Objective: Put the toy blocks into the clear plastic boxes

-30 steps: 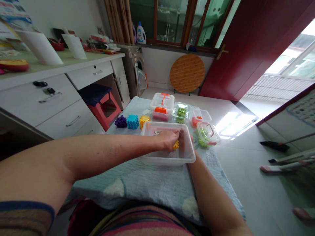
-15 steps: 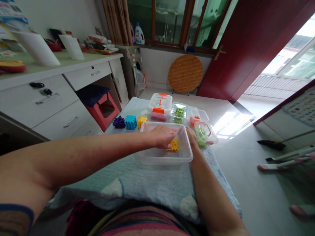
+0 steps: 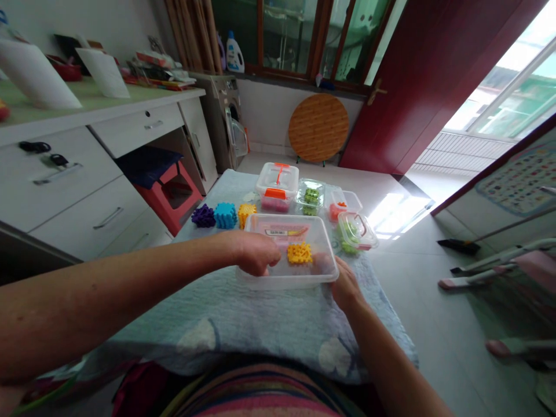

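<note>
A clear plastic box [image 3: 299, 281] stands on the cloth-covered table in front of me. Several yellow interlocking pieces [image 3: 299, 253] lie together on its floor, toward the right. My left hand [image 3: 260, 255] reaches over the left part of the box, its fingers curled down inside; whether they hold anything is hidden. Against the right wall, my right hand [image 3: 346, 284] grips the box, with part of its fingers blurred through the plastic. Behind the box's left corner are purple pieces [image 3: 203, 216], a blue stack [image 3: 225, 215] and a yellow stack [image 3: 247, 214].
Behind the box stand a lidded container with orange clips [image 3: 278, 180], a clear container with green pieces [image 3: 311, 197], one with orange-red pieces [image 3: 343, 204] and a lidded green one [image 3: 354, 233]. A red stool [image 3: 174, 194] and drawers [image 3: 108, 215] are left.
My left hand has drawn back leftward from the yellow pieces, which now show fully in the box. My right hand has shifted nearer along the right wall. The view has moved slightly.
</note>
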A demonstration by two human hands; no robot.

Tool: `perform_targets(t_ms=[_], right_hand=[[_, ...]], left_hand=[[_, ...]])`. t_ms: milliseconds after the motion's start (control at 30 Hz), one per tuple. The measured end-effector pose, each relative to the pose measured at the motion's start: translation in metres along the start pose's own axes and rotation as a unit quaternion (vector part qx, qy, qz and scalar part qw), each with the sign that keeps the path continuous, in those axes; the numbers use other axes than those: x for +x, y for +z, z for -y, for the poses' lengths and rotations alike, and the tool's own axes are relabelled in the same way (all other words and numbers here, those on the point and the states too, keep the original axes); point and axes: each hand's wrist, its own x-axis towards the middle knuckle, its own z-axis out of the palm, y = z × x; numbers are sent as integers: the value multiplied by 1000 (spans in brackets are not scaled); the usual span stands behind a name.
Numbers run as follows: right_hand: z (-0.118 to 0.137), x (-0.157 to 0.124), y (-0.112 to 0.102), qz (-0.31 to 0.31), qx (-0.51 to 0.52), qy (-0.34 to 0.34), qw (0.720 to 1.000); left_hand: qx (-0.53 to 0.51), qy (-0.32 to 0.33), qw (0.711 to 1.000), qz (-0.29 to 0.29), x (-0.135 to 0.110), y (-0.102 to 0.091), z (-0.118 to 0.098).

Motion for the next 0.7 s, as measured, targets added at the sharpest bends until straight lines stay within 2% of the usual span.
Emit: perform_targets(t_ms=[167, 300, 367, 433, 500, 567, 633, 700], right_hand=[[16, -12, 18, 30, 125, 75, 989], [14, -3, 16, 68, 94, 77, 990], [11, 10, 5, 71, 18, 53, 996], [8, 28, -8, 33, -115, -3, 993], [2, 46, -19, 0, -255, -86, 963], [-6, 59, -24, -21, -343, -156, 926], [-17, 65, -24, -24, -402, -185, 896], [-28, 66, -21, -22, -447, -184, 875]], left_hand=[[3, -21, 1000, 13, -12, -2, -1], [15, -25, 998, 46, -6, -3, -4], [16, -20, 999, 48, 5, -2, -5], [-1, -4, 999, 35, 18, -1, -5], [-24, 15, 999, 34, 31, 0, -4], [-28, 28, 998, 50, 41, 2, -4], [-9, 34, 997, 65, 47, 3, -4], [17, 42, 997, 67, 48, 5, -5]])
